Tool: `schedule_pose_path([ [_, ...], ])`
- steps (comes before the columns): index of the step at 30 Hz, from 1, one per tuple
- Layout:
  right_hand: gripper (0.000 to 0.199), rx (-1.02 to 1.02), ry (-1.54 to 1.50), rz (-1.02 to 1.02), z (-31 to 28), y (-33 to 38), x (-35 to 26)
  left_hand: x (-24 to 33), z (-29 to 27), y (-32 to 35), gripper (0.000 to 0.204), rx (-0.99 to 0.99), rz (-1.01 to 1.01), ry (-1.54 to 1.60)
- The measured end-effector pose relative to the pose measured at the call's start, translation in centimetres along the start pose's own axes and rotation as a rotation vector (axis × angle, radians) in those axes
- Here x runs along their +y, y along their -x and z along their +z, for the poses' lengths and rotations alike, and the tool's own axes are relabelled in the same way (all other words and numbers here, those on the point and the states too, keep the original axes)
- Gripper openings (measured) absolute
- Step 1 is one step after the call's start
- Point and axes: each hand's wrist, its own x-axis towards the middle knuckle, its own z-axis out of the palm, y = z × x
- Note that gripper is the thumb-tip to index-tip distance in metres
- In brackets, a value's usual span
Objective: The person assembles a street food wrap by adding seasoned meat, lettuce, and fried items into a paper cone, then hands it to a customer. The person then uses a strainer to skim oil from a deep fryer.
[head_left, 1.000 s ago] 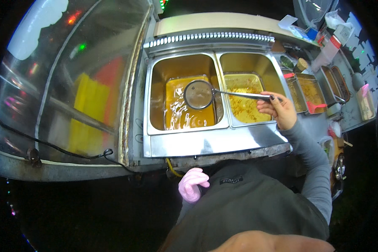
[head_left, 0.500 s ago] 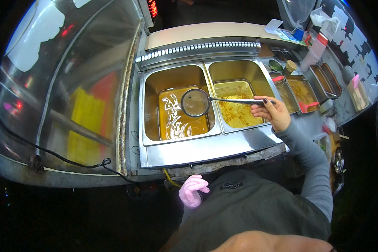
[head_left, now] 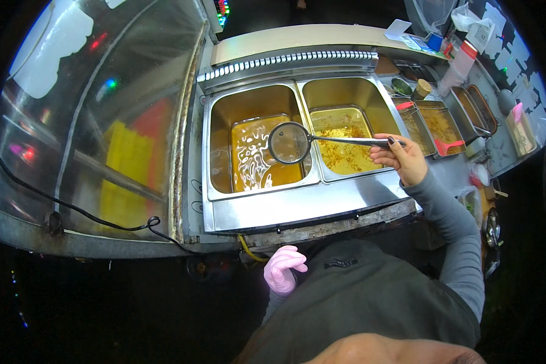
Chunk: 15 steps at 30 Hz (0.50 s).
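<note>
My bare right hand (head_left: pixel 406 159) is closed around the handle of a round fine-mesh skimmer (head_left: pixel 289 143). The skimmer's mesh head hangs over the right side of the left fryer vat (head_left: pixel 221 145), above rippling brownish oil. Its handle crosses the right fryer vat (head_left: pixel 340 97), where yellow oil carries many golden crumbs. Low in front of my dark apron (head_left: pixel 358 291), my left hand (head_left: pixel 284 270) wears a pink glove. Its fingers are curled in, and nothing shows between them. This hand touches neither vat.
Right of the vats stand metal trays (head_left: pixel 441 124) with food bits and red-handled tools. A red-capped bottle (head_left: pixel 458 67) and a wire basket (head_left: pixel 520 130) lie beyond. A clear plastic panel (head_left: pixel 133 121) borders the left, with a black cord (head_left: pixel 73 212) along it. A pale shelf (head_left: pixel 303 39) runs behind.
My right hand and the skimmer have shifted slightly right, still over the left vat. My left hand stays curled near the apron. The whole view has moved a little.
</note>
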Motion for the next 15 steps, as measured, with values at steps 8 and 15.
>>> schedule_pose_path([
  [8,0.037,0.086,-0.165,0.160,0.5,-0.1,0.9,-1.5,1.5,0.5,0.063,-0.020,0.012,0.075],
  [15,0.036,0.260,-0.547,0.074,-4.4,5.5,0.8,-3.4,5.2,-1.1,0.066,-0.235,-0.073,0.232],
])
